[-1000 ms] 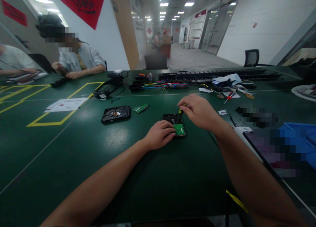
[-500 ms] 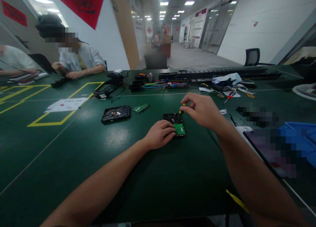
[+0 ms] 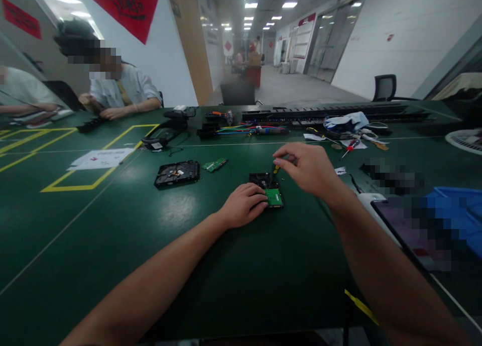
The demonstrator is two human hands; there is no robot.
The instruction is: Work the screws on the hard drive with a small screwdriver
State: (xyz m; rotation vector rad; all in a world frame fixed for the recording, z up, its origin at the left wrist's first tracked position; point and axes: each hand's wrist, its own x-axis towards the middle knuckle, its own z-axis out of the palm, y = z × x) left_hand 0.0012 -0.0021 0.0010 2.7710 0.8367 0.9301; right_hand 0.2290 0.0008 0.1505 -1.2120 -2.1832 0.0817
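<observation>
A hard drive [image 3: 259,179] with a green circuit board [image 3: 274,197] on its near half lies on the green table. My left hand [image 3: 244,204] rests over its left edge, fingers bent and pressed on it, keeping hold of the drive. My right hand [image 3: 303,167] pinches a small yellow-and-black screwdriver [image 3: 276,170] by its top. The screwdriver stands nearly upright over the drive, its tip down by the board's far edge; whether it sits in a screw is too small to tell. Further left lie a second hard drive [image 3: 176,174] and a loose green circuit board [image 3: 215,164].
Behind the drive are bundled coloured wires [image 3: 241,130], a power drill [image 3: 222,116] and long black rails [image 3: 324,114]. A red screwdriver [image 3: 351,146], a phone [image 3: 406,235] and a blue bin [image 3: 455,215] are to the right. A co-worker [image 3: 124,87] sits at the far left.
The fingers of my right hand have shifted slightly on the screwdriver's top, and its handle leans a little differently. My left hand and the hard drive have stayed in place.
</observation>
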